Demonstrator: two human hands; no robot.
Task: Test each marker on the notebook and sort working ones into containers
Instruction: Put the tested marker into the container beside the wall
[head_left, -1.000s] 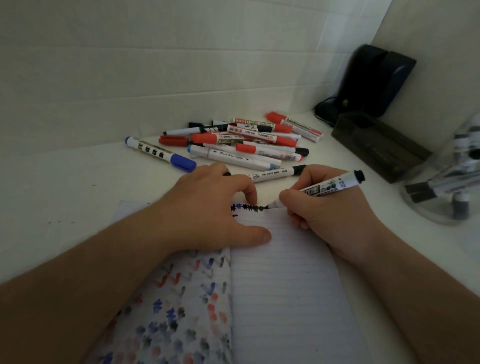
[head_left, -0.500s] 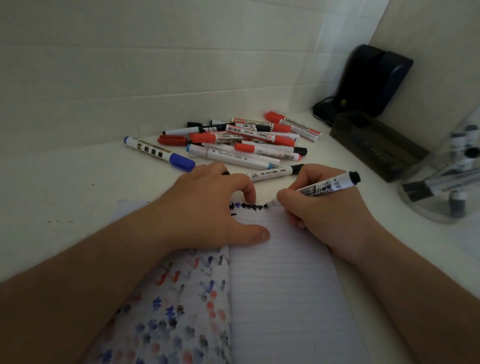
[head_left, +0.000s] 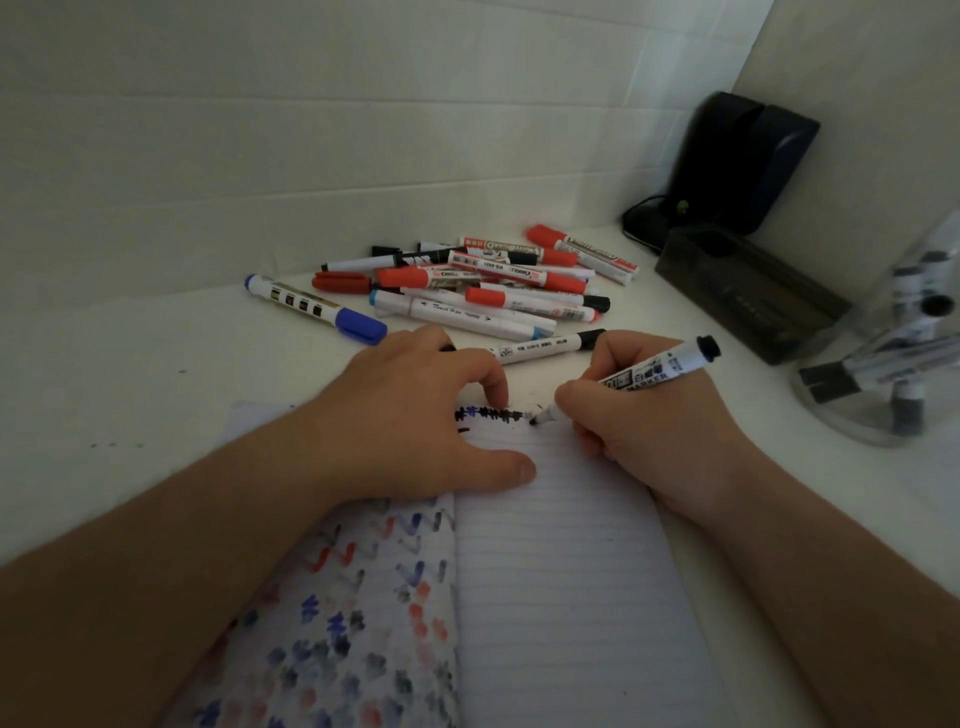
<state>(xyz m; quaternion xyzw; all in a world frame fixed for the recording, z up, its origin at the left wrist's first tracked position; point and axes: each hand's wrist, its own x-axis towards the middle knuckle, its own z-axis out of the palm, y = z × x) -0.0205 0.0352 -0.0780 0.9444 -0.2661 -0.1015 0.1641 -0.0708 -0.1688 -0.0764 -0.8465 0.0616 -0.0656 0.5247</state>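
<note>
An open lined notebook (head_left: 566, 571) lies in front of me; its left page is covered in red, blue and black test marks. My right hand (head_left: 649, 415) grips a white marker with a black end (head_left: 660, 371), and its tip touches the top of the right page at the end of a row of black and blue scribbles (head_left: 488, 414). My left hand (head_left: 415, 410) presses on the notebook beside that row, thumb laid flat on the page. Behind my hands lies a pile of red, black and blue markers (head_left: 488, 286).
A clear round container (head_left: 883, 374) holding black markers stands at the right edge. A dark rectangular box (head_left: 748, 296) sits behind it, with a black device (head_left: 737, 161) in the corner. One blue-capped marker (head_left: 317, 309) lies apart at the left. White walls close the back and right.
The marker tip has shifted a little to the right along the row of scribbles, leaving a fresh black mark. My left hand has stayed in place.
</note>
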